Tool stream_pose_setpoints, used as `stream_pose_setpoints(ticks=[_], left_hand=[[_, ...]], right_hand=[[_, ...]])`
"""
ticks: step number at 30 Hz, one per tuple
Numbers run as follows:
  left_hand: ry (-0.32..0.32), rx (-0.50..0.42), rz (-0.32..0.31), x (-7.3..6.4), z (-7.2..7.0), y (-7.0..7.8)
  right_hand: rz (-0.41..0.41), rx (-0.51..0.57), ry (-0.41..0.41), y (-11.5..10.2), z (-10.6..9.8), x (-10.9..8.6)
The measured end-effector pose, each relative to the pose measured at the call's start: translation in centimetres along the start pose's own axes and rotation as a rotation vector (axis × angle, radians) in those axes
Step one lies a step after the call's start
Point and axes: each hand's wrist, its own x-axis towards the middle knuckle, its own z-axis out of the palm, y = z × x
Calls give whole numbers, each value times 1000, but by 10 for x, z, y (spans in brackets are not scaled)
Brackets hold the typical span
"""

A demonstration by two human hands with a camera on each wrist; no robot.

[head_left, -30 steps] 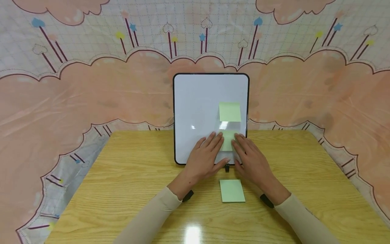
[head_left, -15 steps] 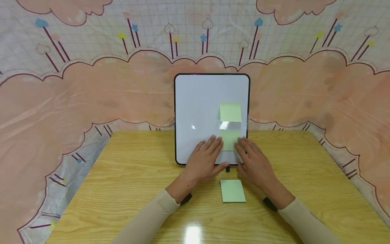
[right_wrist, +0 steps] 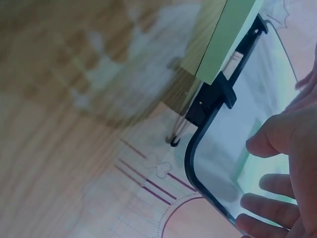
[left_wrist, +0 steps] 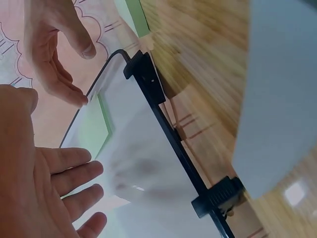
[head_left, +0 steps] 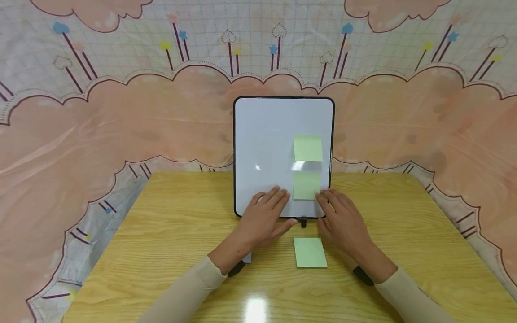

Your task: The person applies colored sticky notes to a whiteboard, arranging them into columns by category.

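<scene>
- Right fingertips cover the lower note's (head_left: pixel 304 185) bottom right corner in the head view.
- Board's bottom corners: right one partly behind the hand.
- Grey patch (head_left: pixel 248 258) by the left wrist is mostly covered; can't tell what it is.
- Big pale strip (left_wrist: pixel 277 99) in the left wrist view is blurred and cut off; no ID.
- Head view has the layout: upper note (head_left: pixel 308 148) above the lower one, both on the right side of the whiteboard (head_left: pixel 262 134); note pad (head_left: pixel 310 252) flat on the table (head_left: pixel 181 202) in front.
- Head view shows one black clip (head_left: pixel 304 222) on the board's bottom edge; both wrist views show two. Pad is cropped in both.
- Left hand (head_left: pixel 260 222): released, fingers extended and slightly apart in the left wrist view, holding nothing. Tips just beside the lower note's left edge.
- Right hand (head_left: pixel 346 222): also released, fingers slightly bent, thumb apart, grasping nothing. Tips at the note's right edge; can't tell if touching.
</scene>
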Motion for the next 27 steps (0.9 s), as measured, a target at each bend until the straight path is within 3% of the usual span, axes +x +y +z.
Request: stream_pose_setpoints(ticks=[12,27], left_hand=[[81,-96,-3,-20,-6,-2],[75,-183,-27,-35,-13,-5]], right_hand=[[1,40,-6,-8,-6,-1],[37,99,-47,-23,-12,3]])
